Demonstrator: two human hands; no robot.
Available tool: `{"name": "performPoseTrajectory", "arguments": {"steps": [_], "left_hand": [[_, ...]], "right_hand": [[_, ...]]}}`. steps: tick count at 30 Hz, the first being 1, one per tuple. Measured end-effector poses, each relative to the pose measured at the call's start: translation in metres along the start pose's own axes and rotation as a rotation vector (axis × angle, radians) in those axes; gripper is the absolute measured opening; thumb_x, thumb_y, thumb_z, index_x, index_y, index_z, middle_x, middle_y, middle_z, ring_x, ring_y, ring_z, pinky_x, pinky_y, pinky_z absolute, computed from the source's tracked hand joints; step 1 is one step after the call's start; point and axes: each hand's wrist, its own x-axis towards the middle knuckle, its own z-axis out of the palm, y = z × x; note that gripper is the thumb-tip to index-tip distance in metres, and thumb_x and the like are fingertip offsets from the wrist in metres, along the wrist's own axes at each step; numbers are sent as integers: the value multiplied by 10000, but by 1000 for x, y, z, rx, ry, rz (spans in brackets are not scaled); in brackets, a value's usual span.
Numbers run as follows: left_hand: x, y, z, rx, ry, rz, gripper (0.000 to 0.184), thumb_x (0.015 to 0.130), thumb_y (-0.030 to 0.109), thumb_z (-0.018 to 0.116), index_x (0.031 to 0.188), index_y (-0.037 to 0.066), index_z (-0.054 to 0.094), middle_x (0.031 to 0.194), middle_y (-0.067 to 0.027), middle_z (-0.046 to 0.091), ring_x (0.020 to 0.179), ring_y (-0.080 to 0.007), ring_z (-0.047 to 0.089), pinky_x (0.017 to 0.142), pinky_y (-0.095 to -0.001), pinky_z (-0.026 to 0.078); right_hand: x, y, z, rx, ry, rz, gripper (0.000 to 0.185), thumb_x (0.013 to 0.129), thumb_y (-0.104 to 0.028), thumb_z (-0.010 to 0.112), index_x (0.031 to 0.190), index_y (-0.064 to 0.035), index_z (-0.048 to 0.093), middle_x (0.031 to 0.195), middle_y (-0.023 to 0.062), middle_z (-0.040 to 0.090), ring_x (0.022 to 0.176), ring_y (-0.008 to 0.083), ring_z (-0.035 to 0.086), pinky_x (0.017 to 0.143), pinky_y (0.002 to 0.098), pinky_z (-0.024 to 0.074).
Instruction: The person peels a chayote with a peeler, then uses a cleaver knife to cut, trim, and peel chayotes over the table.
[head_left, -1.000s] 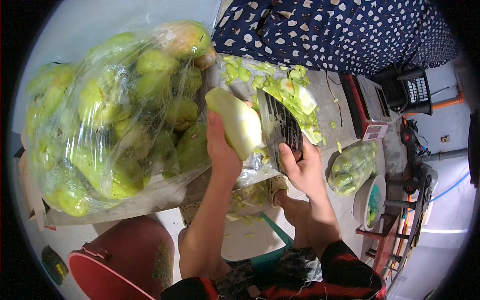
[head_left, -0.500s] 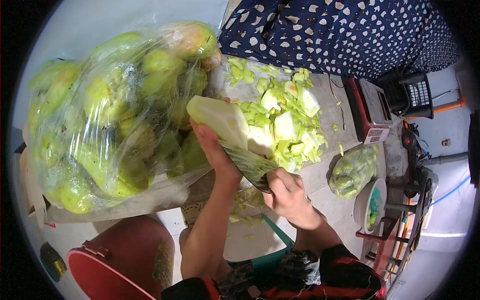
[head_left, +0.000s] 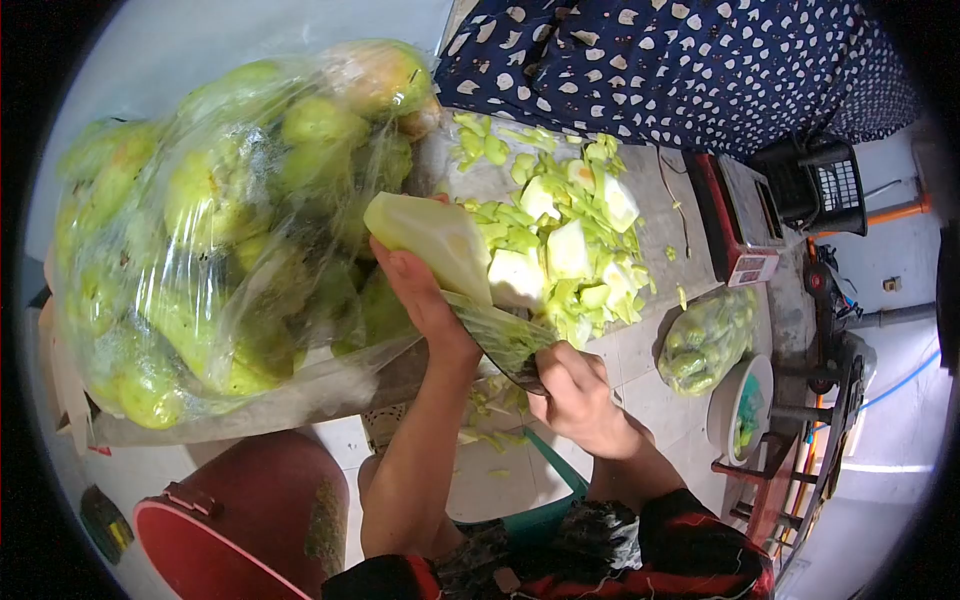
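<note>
My left hand (head_left: 425,305) is closed around a peeled, pale green papaya (head_left: 430,240), holding it up near the table's edge. In my right hand (head_left: 580,395) is a broad-bladed knife (head_left: 505,345). Its blade slants up and left from my fist, against the lower end of the papaya or just in front of it; exact contact is hard to see. Behind the papaya lies a heap of green peelings (head_left: 600,250), with several pale cut pieces (head_left: 568,250) among them. To the left, a big clear plastic bag (head_left: 230,230) is full of unpeeled green papayas.
A red scale (head_left: 740,215) and a black basket (head_left: 825,190) stand at the right. Below them are a smaller filled bag (head_left: 705,345) and a white basin (head_left: 735,410). A red bin (head_left: 240,520) stands at lower left. Patterned dark cloth (head_left: 640,70) hangs at the back.
The papaya and my left hand have shifted slightly left, and the fruit looks turned a little. The knife blade has tilted a bit steeper, with my right hand nearly in place.
</note>
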Motion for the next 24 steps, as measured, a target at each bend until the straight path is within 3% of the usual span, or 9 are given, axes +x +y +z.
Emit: {"name": "performPoseTrajectory", "arguments": {"steps": [7,9,19,21,24], "left_hand": [[-3,-4,-3,11,-19,-45,743,929,637,422,1341,28,310,1252,-172,511,1110,-241,518,961,-373,413],[-4,-9,-4,-28,10,-35,707,923,635,437,1336,62,412,1233,-109,538,1111,-229,538,960,-361,446],[-22,-14,3,-51,-106,-96,677,939,586,447,1365,62,389,1326,-146,501,1178,-257,521,1010,-402,429],[-16,-14,5,-39,-38,-75,701,932,622,431,1310,37,347,1216,-155,532,1096,-222,531,949,-369,428],[-11,-9,5,-110,-8,-75,739,918,650,427,1317,35,333,1220,-166,527,1101,-237,534,952,-374,431]], "right_hand": [[1,-2,0,10,-22,27,308,649,-53,672,924,-33,535,800,95,482,614,258,582,504,359,482],[0,-3,0,-3,-42,61,320,648,-49,674,934,-35,531,796,97,480,617,269,585,513,368,487],[0,6,2,10,-49,161,302,663,-55,664,926,-51,516,814,120,500,625,308,580,529,406,484],[1,-1,-6,14,-43,123,308,655,-63,667,929,-48,527,823,113,506,629,298,581,539,396,487],[0,-5,-9,16,-45,71,326,638,-79,675,934,-40,544,838,104,514,641,278,581,559,374,493]]}}
